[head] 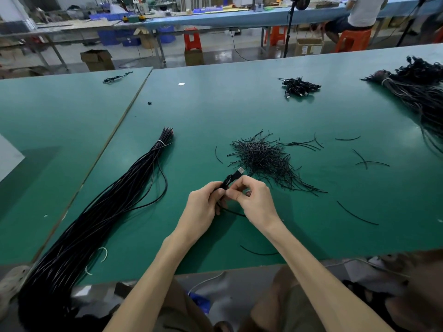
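coiled cable (230,179) is gripped by left hand (203,204), pinched by right hand (255,202) | kept near tie pile (262,159), likely for binding

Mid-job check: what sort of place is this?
Probably a cable-assembly workshop: a bundle of long black cables and a pile of short black wire ties lie on the green workbench; left hand and right hand hold a USB cable.

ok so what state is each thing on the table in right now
usb cable, coiled, held in both hands
left hand, gripping the cable
right hand, pinching the cable
long cable bundle, tied near its far end, draped over the table edge
short wires, loose pile, some scattered
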### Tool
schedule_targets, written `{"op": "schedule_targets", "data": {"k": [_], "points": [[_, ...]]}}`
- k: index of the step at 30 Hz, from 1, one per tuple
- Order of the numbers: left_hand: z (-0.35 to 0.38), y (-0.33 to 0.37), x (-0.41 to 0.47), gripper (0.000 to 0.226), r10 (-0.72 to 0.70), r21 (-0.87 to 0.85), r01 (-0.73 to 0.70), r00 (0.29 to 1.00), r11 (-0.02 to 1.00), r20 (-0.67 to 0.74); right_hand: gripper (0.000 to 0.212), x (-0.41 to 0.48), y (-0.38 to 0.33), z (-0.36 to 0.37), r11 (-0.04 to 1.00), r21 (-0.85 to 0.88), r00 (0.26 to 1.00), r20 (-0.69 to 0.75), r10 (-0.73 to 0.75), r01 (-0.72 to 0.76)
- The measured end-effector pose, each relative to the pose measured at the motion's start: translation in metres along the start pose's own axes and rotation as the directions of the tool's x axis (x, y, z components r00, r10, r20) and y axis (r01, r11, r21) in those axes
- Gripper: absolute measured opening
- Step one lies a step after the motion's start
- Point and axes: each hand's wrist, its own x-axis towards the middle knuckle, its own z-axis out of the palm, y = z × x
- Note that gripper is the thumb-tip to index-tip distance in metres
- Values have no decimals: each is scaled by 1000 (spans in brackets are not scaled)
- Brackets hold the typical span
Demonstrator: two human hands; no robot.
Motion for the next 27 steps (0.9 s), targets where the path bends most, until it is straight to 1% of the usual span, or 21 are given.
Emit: {"op": "schedule_targets", "data": {"k": [5, 9, 14, 17, 20, 24, 27], "points": [[1, 5, 0, 23, 16, 50, -16, 1000, 999, -2, 13, 0, 1, 0, 1000, -9, 1000, 6, -4, 4], [1, 10, -1, 28, 17, -45, -17, 1000, 999, 8, 20, 0, 1, 1, 1000, -3, 1000, -14, 2, -2], [-1, 13, -2, 28, -29, -137, 31, 999, 990, 18, 26, 1, 0, 2, 1000, 0, 999, -40, 0, 0], [-2, 12, -1, 28, -29, -147, 32, 999, 989, 21, 23, 1, 0, 3, 1000, 7, 998, -66, -7, 8], [-2, 11, -1, 27, -28, -144, 30, 1000, 989, 13, 22, 0, -1, 3, 1000, 5, 999, -40, -30, 30], [0, 11, 1, 22, 12, -91, -13, 1000, 996, -13, 12, 1, 1, 2, 999, 24, 1000, -8, -23, 23], [1, 10, 2, 19, 22, -51, -25, 998, 998, -52, 4, 1, 3, 3, 999, -2, 999, 5, -48, 48]]}}
